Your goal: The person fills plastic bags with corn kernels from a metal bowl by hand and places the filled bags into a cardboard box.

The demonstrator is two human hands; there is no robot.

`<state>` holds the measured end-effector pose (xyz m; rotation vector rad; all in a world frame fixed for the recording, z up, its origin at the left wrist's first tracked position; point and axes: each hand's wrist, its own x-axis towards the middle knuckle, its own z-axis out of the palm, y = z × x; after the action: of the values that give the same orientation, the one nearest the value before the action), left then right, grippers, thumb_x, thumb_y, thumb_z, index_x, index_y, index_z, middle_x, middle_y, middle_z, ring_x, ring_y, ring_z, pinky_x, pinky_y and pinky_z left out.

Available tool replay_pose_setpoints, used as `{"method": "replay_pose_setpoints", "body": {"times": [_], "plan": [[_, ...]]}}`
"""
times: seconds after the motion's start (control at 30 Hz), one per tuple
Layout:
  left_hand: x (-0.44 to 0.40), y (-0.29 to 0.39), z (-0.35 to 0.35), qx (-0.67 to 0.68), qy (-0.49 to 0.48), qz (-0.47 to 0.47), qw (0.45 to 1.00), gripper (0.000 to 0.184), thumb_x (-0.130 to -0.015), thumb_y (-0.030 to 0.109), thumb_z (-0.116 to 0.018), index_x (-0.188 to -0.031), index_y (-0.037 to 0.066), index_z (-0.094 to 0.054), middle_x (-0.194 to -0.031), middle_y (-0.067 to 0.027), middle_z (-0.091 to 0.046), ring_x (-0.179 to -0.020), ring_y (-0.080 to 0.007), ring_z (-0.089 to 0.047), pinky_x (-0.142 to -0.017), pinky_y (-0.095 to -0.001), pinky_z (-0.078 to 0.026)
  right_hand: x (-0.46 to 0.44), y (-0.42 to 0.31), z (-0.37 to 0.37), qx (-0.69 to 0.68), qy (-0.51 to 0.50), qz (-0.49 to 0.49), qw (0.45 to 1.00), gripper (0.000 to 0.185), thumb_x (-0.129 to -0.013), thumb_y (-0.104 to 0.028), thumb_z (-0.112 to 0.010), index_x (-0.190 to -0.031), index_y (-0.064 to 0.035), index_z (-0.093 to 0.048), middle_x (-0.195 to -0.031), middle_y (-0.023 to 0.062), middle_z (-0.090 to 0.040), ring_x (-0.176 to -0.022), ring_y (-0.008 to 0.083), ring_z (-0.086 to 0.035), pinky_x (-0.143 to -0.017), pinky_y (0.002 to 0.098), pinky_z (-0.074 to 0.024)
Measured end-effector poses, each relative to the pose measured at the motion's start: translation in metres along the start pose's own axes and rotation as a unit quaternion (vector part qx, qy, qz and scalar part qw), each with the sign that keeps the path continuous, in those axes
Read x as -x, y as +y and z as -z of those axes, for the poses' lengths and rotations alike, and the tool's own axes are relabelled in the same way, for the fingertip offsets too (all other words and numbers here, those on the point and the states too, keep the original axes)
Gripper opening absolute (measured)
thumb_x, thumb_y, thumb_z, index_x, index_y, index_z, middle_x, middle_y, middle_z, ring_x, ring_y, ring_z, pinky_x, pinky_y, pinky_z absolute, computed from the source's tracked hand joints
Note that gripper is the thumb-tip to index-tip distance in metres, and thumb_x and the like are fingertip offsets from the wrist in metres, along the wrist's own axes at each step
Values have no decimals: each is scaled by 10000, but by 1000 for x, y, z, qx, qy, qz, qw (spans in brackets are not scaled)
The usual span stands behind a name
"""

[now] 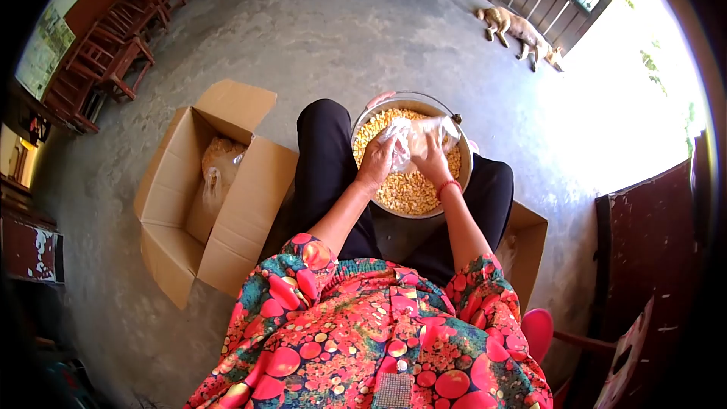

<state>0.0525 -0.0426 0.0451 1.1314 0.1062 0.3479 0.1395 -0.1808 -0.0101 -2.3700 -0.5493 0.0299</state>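
Note:
A metal bucket [465,170] with a wire handle stands between my knees, filled with yellow corn kernels [409,193]. Above the kernels is a clear plastic bag [401,135], crumpled, with my two hands on it. My left hand [375,160] is closed on the bag's left side. On its right side my right hand [432,157], with a red bracelet at the wrist, has its fingers bent against the plastic. What the bag contains I cannot make out.
An open cardboard box [170,182] on my left holds a filled plastic bag [219,170]. Another cardboard box [530,246] is by my right leg. A dog [519,30] lies near the doorway. Wooden chairs [113,57] line the left wall.

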Motion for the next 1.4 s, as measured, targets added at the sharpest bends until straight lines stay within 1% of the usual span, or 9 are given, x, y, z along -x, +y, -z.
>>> {"method": "replay_pose_setpoints", "body": {"times": [0.2, 0.37, 0.43, 0.53, 0.73, 0.9, 1.0, 1.1, 1.4], "plan": [[-4, -6, 9, -6, -9, -3, 1000, 291, -842, 76, -417, -1121, -4, -436, -965, -45, -525, -745, -70, -499, -663, -197, -420, -15, -30, 9, -219, 82, 108, 966, 275, -693, -93, -563, -959, -29, -537, -1004, 122, -485, -845, 200, -531, -665, 266, -458], [1, -56, 21, 35, 119, 50, 991, 249, -810, 165, -497, -1025, 40, -509, -779, -3, -543, -560, -52, -486, -437, -196, -393, 17, 18, -8, -357, 69, -178, 914, 135, -733, -125, -503, -629, -40, -511, -507, -18, -443, -414, 45, -385, -378, 177, -293], [0, -73, 22, 44, 156, 93, 982, 209, -764, 146, -530, -953, 57, -535, -660, 13, -515, -454, -52, -438, -356, -198, -334, 30, 82, -38, 84, 8, -64, 994, 154, -690, -214, -542, -676, -67, -585, -527, 77, -537, -528, 249, -546, -518, 327, -442], [10, -36, 11, 56, 128, 143, 980, 171, -748, 122, -531, -911, 73, -537, -595, 36, -471, -412, -37, -385, -331, -181, -286, 50, 66, -46, 244, -93, -128, 957, 284, -685, -243, -523, -940, -120, -552, -913, 203, -534, -886, 330, -521, -765, 398, -421], [15, -27, 13, 60, 126, 132, 981, 164, -742, 151, -569, -890, 90, -533, -584, 47, -457, -413, -13, -363, -340, -155, -277, 53, 20, -51, 271, -271, -123, 915, 327, -734, -180, -442, -1042, -80, -490, -1094, 178, -453, -987, 366, -461, -821, 422, -400], [17, -25, 14, 31, 101, 84, 991, 199, -748, 208, -581, -898, 85, -536, -622, 35, -477, -435, -17, -382, -359, -150, -298, 51, 56, -61, 217, -241, -42, 945, 330, -656, -284, -550, -911, -74, -559, -815, 185, -565, -816, 337, -549, -751, 389, -433], [18, -20, 14, 25, 125, 114, 985, 231, -779, 274, -544, -909, 84, -544, -640, 25, -480, -449, -23, -388, -370, -156, -313, 49, 70, -55, 58, -201, -86, 974, 242, -692, -253, -561, -822, -50, -572, -678, 118, -571, -739, 293, -570, -670, 364, -463], [17, -37, 22, 8, 142, 118, 983, 273, -812, 327, -486, -917, 84, -552, -646, 16, -481, -458, -29, -389, -380, -165, -323, 52, 37, -12, -478, -152, -344, 794, 116, -778, -139, -513, -835, -40, -532, -730, 72, -532, -705, 207, -544, -600, 297, -480], [17, -44, 21, -5, 145, 135, 980, 277, -846, 328, -413, -918, 93, -542, -654, 12, -481, -455, -39, -380, -392, -171, -324, 38, 17, -12, -708, -14, -292, 643, 154, -783, -66, -478, -914, 15, -467, -857, 103, -509, -790, 219, -528, -733, 371, -493]]}}
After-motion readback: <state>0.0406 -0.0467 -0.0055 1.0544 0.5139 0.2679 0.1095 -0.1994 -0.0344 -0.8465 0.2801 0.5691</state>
